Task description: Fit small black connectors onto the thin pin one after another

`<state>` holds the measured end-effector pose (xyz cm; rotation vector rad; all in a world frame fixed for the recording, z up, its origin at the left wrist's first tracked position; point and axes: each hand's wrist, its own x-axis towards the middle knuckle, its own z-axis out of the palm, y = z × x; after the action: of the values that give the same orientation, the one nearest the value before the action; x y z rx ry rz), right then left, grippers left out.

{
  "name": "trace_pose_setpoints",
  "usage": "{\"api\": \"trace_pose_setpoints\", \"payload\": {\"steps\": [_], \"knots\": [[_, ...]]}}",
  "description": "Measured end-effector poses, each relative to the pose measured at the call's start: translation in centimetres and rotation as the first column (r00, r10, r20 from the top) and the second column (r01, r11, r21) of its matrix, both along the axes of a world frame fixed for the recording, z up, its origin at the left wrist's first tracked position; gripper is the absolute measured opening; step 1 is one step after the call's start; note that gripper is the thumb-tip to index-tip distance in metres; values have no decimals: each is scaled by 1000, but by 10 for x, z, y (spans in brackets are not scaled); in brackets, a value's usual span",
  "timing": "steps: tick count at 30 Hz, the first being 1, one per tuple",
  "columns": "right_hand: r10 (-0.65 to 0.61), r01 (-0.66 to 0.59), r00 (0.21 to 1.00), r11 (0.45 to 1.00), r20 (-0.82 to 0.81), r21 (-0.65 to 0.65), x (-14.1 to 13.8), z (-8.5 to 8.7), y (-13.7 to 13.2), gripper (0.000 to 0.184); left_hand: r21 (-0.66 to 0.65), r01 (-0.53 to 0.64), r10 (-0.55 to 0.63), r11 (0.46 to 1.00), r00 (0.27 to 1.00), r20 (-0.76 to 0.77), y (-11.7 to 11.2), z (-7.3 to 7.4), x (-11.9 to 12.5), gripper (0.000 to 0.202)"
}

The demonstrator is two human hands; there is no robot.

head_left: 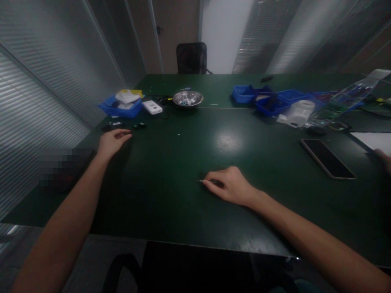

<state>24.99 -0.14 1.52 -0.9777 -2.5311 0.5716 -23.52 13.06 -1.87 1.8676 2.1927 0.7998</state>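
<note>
My left hand hovers over the left part of the green table, its fingers loosely bent and the thumb a little apart from them. Nothing shows between them. Just beyond its fingertips lie small dark green pieces, and some black parts sit behind the knuckles. Near the middle, my right hand rests on the tabletop, closed around a thin tool with a pointed metal tip. The tip points left; the palm hides most of the tool, so its kind is unclear.
Farther back stand a blue bin, a white device and a metal bowl with small parts. Blue trays, a tilted clear bottle and a phone are to the right. Another person's hand shows at the right edge.
</note>
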Motion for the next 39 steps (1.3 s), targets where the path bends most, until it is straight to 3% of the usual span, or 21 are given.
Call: {"api": "trace_pose_setpoints", "payload": {"steps": [7, 20, 32, 39], "knots": [[-6, 6, 1000, 1000, 31, -9, 0, 0, 0, 36, -44, 43, -38, 998, 993, 109, 0, 1, -2, 56], [6, -6, 1000, 1000, 26, -1, 1, -2, 0, 37, -82, 41, -41, 996, 999, 2, -6, 16, 2, 36], [-10, 10, 999, 1000, 44, -19, 0, 2, -1, 36, -14, 89, -88, 996, 995, 57, -4, 7, -1, 50], [-5, 5, 999, 1000, 48, -4, 1, 0, 0, 36, -32, 105, -104, 994, 994, 19, -11, 15, 8, 46]]}}
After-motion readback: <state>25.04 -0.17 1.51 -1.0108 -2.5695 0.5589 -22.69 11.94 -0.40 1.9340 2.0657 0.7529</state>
